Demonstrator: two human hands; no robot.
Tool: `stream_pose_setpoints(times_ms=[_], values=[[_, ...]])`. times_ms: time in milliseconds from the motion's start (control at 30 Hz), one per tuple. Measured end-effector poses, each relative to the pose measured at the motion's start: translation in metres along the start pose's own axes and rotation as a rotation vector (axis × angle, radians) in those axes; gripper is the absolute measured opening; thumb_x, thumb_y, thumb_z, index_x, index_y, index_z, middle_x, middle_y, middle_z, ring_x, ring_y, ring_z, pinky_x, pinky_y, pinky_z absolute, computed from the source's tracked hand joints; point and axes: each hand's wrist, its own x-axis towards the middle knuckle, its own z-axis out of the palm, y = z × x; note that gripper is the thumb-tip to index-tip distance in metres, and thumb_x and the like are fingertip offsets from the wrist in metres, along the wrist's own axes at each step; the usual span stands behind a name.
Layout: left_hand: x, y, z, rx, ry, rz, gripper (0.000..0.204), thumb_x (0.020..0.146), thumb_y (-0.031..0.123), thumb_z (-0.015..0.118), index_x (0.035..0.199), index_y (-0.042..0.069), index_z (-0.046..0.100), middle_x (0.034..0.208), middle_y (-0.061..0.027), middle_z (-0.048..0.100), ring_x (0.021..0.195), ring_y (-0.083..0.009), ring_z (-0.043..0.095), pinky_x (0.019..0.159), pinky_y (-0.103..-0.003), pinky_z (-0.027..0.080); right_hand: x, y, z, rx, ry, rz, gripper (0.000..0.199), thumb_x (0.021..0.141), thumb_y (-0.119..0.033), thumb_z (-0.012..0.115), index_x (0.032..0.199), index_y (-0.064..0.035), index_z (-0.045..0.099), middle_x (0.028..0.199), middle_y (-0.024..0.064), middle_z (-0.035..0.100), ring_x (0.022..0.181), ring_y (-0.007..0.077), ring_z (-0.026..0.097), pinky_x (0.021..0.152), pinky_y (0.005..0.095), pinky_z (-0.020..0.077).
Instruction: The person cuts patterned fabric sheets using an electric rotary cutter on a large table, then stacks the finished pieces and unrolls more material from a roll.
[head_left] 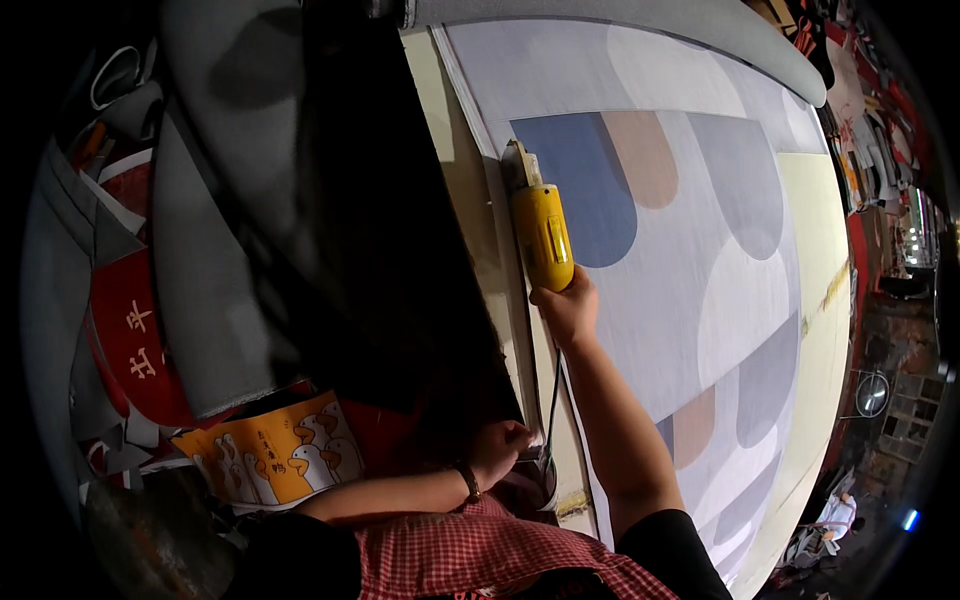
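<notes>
My right hand (572, 312) is wrapped round the rear end of a yellow handheld electric cutter (543, 235). The cutter's metal head (520, 165) rests at the left edge of a large patterned mat (660, 320), beside a blue rounded shape printed on it. A dark cord (555, 395) trails from the cutter back toward my body. Close to my apron, my left hand (498, 453) is closed at the table's edge, its fingertips by a pale narrow edge strip; what they pinch is too small to make out.
The mat lies on a cream-coloured table (815, 210). A grey roll (640, 15) lies across its far end. To the left are grey mat pieces (215, 290), a red mat (135, 345) and an orange mat with white ducks (270, 455). Another person (835, 515) is far off at the right.
</notes>
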Motion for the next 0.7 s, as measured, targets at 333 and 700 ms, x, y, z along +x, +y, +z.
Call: stream_pose_setpoints(times_ms=[333,700], values=[[-0.011,0.01,-0.011,0.028,-0.017,0.04,0.019,0.084,0.019,0.057,0.083,0.0,0.061,0.067,-0.0036,0.059,0.062,-0.0097,0.053,0.06,-0.025,0.043,0.047,-0.018,0.025,0.01,-0.005,0.031,0.041,0.055,-0.011,0.067,0.092,0.0028,0.057,0.082,0.0118,0.063,0.077,0.0219,0.06,0.072,0.0305,0.0463],[-0.012,-0.042,-0.042,0.023,-0.14,0.047,0.013,0.084,0.01,0.056,0.094,0.001,0.059,0.081,-0.0018,0.061,0.071,-0.0088,0.056,0.066,-0.022,0.045,0.108,-0.091,0.047,-0.558,0.046,-0.23,0.04,0.057,-0.022,0.071,0.091,-0.0036,0.059,0.085,0.0189,0.063,0.085,0.0326,0.061,0.073,0.0377,0.0478]])
